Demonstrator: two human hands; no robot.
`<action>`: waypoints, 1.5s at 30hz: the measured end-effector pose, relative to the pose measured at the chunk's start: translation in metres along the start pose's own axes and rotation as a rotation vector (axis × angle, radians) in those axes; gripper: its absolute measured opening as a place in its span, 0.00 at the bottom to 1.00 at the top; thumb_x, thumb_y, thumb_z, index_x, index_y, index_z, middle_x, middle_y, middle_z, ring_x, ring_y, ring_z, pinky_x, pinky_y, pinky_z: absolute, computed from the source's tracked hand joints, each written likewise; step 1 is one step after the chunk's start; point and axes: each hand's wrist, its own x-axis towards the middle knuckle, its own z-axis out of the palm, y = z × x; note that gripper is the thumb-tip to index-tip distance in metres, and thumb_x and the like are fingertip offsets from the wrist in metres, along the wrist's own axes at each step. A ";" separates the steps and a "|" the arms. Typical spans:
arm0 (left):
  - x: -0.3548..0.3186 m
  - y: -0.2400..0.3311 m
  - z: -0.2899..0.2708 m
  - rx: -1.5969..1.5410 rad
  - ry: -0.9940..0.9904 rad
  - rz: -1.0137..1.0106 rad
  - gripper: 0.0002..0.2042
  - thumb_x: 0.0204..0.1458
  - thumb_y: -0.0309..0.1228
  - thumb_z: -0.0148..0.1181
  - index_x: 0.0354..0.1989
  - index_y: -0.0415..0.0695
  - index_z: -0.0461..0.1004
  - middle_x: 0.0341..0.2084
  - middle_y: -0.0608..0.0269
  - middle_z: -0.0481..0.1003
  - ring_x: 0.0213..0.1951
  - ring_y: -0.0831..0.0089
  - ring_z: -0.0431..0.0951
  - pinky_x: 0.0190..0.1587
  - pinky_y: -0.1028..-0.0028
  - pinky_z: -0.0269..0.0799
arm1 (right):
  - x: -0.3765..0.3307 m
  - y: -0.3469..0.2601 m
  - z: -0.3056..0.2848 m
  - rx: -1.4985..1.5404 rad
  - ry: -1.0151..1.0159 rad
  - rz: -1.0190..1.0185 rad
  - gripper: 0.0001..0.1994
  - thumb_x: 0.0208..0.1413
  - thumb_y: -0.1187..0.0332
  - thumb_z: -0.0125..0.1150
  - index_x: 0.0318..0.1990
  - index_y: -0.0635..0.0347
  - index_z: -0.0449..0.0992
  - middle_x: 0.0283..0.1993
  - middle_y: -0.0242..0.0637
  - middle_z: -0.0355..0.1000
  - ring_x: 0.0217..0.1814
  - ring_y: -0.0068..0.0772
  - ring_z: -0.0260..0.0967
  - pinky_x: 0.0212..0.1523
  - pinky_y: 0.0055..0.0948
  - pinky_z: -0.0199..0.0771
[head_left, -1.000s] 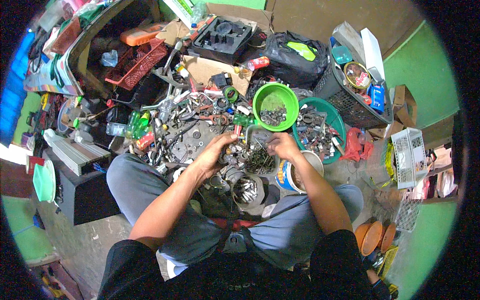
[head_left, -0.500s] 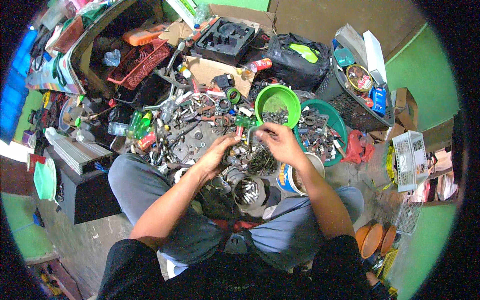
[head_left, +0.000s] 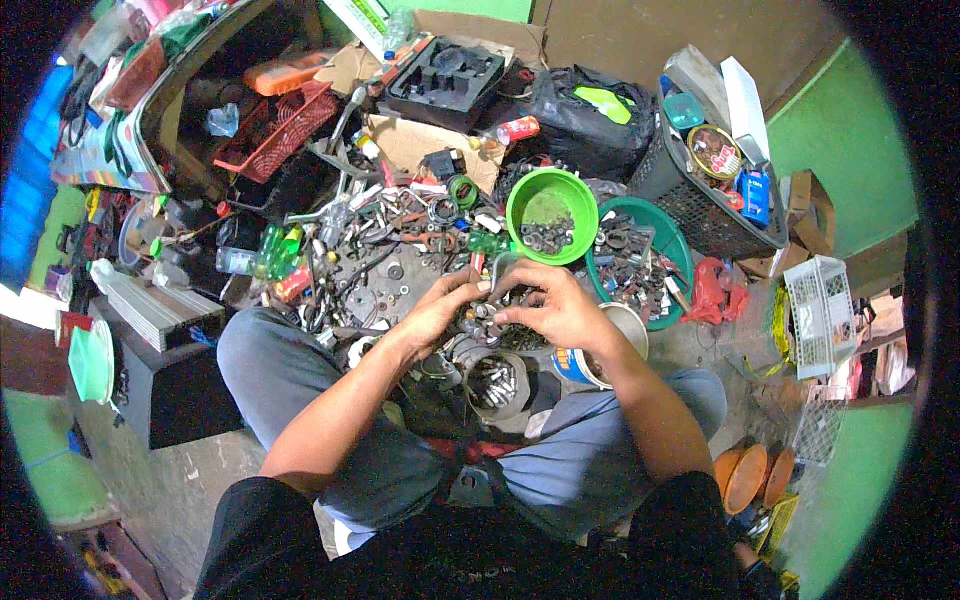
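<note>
My left hand (head_left: 447,308) is closed in a pinch over the pile of small metal parts, its fingertips close to those of my right hand. What it pinches, if anything, is too small to make out. My right hand (head_left: 553,308) has its fingers curled, with a small curved greyish piece (head_left: 503,268) at the fingertips; its kind does not show. Below the hands stands a round container (head_left: 525,400) of short silvery metal cylinders. Just beyond my right hand sits a bright green bowl (head_left: 515,222) with metal nuts or rings in it.
A dark green basin (head_left: 686,262) of mixed parts and a white-and-blue bucket (head_left: 640,335) stand to the right. Loose hardware (head_left: 385,270) covers the floor ahead. Farther off are a red basket (head_left: 262,135), a black plastic bag (head_left: 570,125) and a grey crate (head_left: 690,200).
My right hand has come down slightly and nearer to my left hand, its fingers now curled lower. My left hand has shifted only a little. The containers stay in place.
</note>
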 end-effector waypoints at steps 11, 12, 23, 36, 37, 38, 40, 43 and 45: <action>0.003 0.001 -0.004 -0.038 0.013 -0.013 0.19 0.56 0.40 0.58 0.50 0.40 0.71 0.41 0.65 0.74 0.41 0.77 0.73 0.43 0.77 0.69 | 0.001 0.004 0.000 0.152 0.055 0.108 0.08 0.49 0.74 0.67 0.38 0.63 0.78 0.39 0.38 0.74 0.42 0.28 0.73 0.42 0.27 0.75; 0.002 0.001 -0.002 -0.064 0.018 -0.015 0.19 0.56 0.40 0.58 0.50 0.40 0.71 0.41 0.65 0.74 0.41 0.78 0.73 0.42 0.77 0.69 | 0.001 0.004 0.001 0.175 0.063 0.121 0.08 0.50 0.74 0.67 0.38 0.64 0.78 0.39 0.38 0.74 0.41 0.28 0.73 0.43 0.27 0.75; 0.002 -0.001 -0.001 -0.006 0.030 0.039 0.19 0.56 0.42 0.57 0.48 0.41 0.71 0.39 0.65 0.74 0.41 0.76 0.73 0.44 0.75 0.70 | 0.001 0.014 0.008 -0.002 0.102 0.064 0.09 0.51 0.70 0.66 0.39 0.64 0.78 0.38 0.44 0.75 0.36 0.36 0.76 0.39 0.32 0.75; 0.020 -0.016 -0.011 -0.339 0.057 -0.094 0.16 0.57 0.43 0.54 0.46 0.45 0.72 0.34 0.65 0.77 0.32 0.74 0.77 0.32 0.71 0.73 | 0.007 0.004 -0.010 0.311 0.445 0.211 0.06 0.59 0.77 0.56 0.41 0.70 0.71 0.31 0.42 0.75 0.31 0.30 0.77 0.33 0.29 0.82; 0.022 -0.018 -0.013 -0.352 0.074 -0.105 0.16 0.57 0.43 0.54 0.46 0.45 0.72 0.33 0.65 0.77 0.32 0.73 0.77 0.32 0.71 0.73 | 0.007 0.008 -0.015 0.325 0.432 0.197 0.06 0.58 0.77 0.56 0.41 0.70 0.71 0.31 0.42 0.75 0.31 0.30 0.77 0.32 0.28 0.82; 0.023 -0.021 -0.014 -0.366 0.091 -0.116 0.16 0.57 0.43 0.54 0.45 0.45 0.72 0.33 0.65 0.77 0.32 0.73 0.77 0.32 0.71 0.73 | 0.007 0.015 -0.017 0.339 0.418 0.183 0.06 0.58 0.77 0.57 0.41 0.70 0.71 0.30 0.42 0.75 0.31 0.30 0.77 0.32 0.28 0.81; 0.026 -0.022 -0.016 -0.394 0.117 -0.140 0.15 0.58 0.44 0.54 0.44 0.45 0.72 0.31 0.65 0.77 0.30 0.73 0.77 0.31 0.72 0.73 | 0.005 0.034 -0.023 0.194 0.377 0.222 0.05 0.56 0.77 0.59 0.39 0.69 0.73 0.31 0.43 0.76 0.29 0.30 0.77 0.29 0.27 0.78; 0.025 -0.025 -0.019 -0.413 0.109 -0.138 0.15 0.58 0.44 0.54 0.44 0.45 0.72 0.31 0.65 0.77 0.29 0.73 0.77 0.30 0.72 0.73 | 0.002 0.055 -0.022 -0.041 0.238 0.332 0.05 0.54 0.75 0.61 0.36 0.68 0.75 0.31 0.45 0.77 0.29 0.29 0.77 0.28 0.28 0.76; 0.029 -0.027 -0.022 -0.401 0.111 -0.121 0.15 0.57 0.44 0.54 0.44 0.46 0.72 0.32 0.65 0.77 0.32 0.72 0.77 0.32 0.70 0.73 | 0.004 0.074 -0.020 -0.050 0.238 0.374 0.10 0.48 0.74 0.65 0.39 0.68 0.77 0.32 0.47 0.77 0.33 0.35 0.78 0.34 0.33 0.77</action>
